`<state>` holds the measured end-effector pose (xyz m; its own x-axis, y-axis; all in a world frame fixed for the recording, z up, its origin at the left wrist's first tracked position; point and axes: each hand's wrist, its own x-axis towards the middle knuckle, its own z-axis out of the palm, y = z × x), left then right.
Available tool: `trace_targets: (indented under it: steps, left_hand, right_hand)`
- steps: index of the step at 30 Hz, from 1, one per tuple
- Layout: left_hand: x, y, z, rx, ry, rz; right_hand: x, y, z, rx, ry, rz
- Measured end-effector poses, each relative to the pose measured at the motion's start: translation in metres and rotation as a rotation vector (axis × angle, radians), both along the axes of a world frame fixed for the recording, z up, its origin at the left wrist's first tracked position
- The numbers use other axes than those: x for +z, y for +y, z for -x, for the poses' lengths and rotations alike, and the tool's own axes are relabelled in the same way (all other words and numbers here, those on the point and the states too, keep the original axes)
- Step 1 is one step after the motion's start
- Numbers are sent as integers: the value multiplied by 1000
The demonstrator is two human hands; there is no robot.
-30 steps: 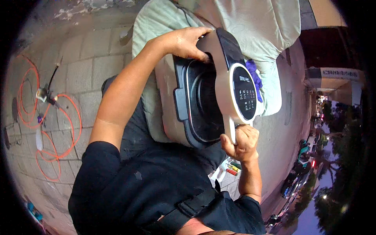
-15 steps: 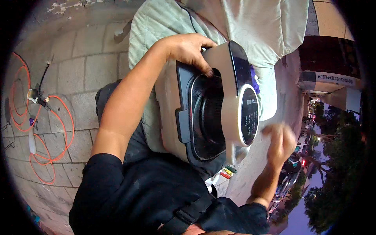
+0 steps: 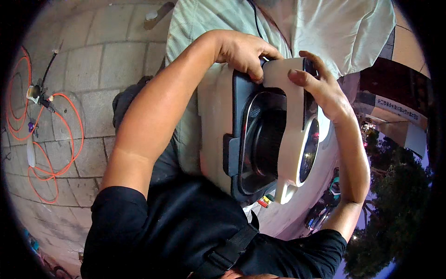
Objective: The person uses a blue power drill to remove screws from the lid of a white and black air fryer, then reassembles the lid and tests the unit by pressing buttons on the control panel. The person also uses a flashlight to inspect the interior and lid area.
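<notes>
A cream kitchen appliance that looks like an air fryer (image 3: 216, 116) lies in front of me. Its dark inside (image 3: 267, 139) shows between the black rim (image 3: 240, 93) and a raised lid section (image 3: 292, 111). On the lid's right face is a glossy dark panel (image 3: 310, 153). My left hand (image 3: 241, 50) grips the far end, where rim and lid meet, thumb at the gap and fingers over the lid's edge. Thumb and fingers of my right hand (image 3: 325, 90) clamp the far end of the lid section from the right.
Pale cloth (image 3: 344, 32) covers what lies beyond the appliance, with a black cord (image 3: 254, 18) running over it. An orange hose (image 3: 76, 135) is coiled on the paving at left. Coloured tool handles (image 3: 265, 202) show below the lid. Trees (image 3: 390, 204) and vehicles (image 3: 320, 211) stand along the street.
My right hand has come up from the lower right and taken hold of the lid's far end. The appliance sits slightly further right in view, my left hand still on it.
</notes>
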<state>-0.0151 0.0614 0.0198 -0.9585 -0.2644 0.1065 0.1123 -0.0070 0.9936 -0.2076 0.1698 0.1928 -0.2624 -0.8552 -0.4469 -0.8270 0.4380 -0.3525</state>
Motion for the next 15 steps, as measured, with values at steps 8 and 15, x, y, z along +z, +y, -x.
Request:
trace_targets:
  steps: [8, 15]
  left_hand:
    - [-1, 1, 1, -28, -12, -22]
    - [-13, -4, 0, -36, 80, -218]
  right_hand:
    - [4, 6, -4, -12, -19, 83]
    - [0, 5, 19, -2, -97, 112]
